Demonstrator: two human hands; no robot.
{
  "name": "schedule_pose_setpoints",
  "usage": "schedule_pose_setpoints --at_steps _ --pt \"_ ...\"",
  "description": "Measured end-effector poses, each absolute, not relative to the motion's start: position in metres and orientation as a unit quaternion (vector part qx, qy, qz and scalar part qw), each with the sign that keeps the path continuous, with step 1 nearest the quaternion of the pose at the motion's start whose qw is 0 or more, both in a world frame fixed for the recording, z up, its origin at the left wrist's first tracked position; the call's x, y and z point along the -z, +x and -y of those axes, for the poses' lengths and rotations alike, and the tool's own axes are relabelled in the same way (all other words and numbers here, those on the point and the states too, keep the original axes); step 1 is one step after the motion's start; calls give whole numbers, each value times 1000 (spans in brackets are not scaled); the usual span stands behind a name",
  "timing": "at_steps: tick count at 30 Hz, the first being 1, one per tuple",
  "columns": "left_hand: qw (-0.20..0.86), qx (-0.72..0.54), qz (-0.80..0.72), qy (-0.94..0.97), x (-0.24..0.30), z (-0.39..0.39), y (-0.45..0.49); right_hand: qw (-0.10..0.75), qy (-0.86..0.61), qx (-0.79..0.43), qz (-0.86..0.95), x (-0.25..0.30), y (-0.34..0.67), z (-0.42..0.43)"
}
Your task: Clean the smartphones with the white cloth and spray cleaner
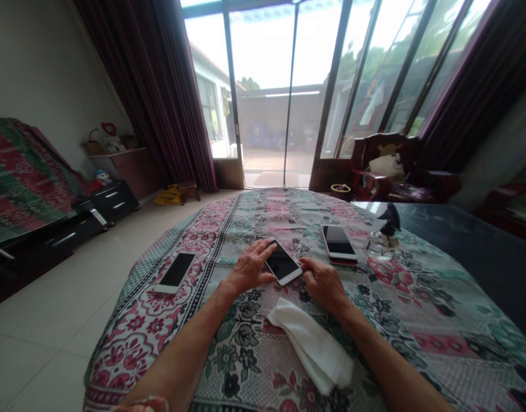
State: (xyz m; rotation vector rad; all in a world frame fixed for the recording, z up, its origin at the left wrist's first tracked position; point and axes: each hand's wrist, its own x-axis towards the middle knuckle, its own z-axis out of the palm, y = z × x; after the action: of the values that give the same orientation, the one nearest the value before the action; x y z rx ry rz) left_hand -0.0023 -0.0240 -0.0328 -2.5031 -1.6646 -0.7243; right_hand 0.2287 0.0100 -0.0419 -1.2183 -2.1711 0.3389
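A white smartphone (283,263) with a dark screen lies tilted between my hands in the middle of the patterned tablecloth (228,349). My left hand (252,266) grips its left side, fingers over the upper edge and thumb by the lower left. On the opposite side, the curled fingers of my right hand (323,281) close at the phone's right edge; the fingertips are partly hidden. Just below, nearer to me, a folded white cloth (312,349) is spread lengthwise.
Another white phone (176,273) rests to the left. To the right lie stacked phones (339,243), beside a clear spray bottle (382,246) with a black nozzle. A dark table (469,252) adjoins on the right. Beyond stand a wooden chair (385,146) and glass doors (263,126).
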Motion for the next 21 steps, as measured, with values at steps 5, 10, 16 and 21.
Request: schedule_pose_setpoints --at_steps 5,10,16,21 --pt "-16 243 644 -725 34 24 -3 282 -442 -105 845 38 228 -5" --pt "-103 269 669 -685 31 25 3 234 -421 -88 872 34 228 1" --pt "-134 317 626 -700 41 25 15 203 -444 -99 867 29 228 4" --pt "-185 321 543 -754 39 19 30 185 -479 -113 851 24 230 3"
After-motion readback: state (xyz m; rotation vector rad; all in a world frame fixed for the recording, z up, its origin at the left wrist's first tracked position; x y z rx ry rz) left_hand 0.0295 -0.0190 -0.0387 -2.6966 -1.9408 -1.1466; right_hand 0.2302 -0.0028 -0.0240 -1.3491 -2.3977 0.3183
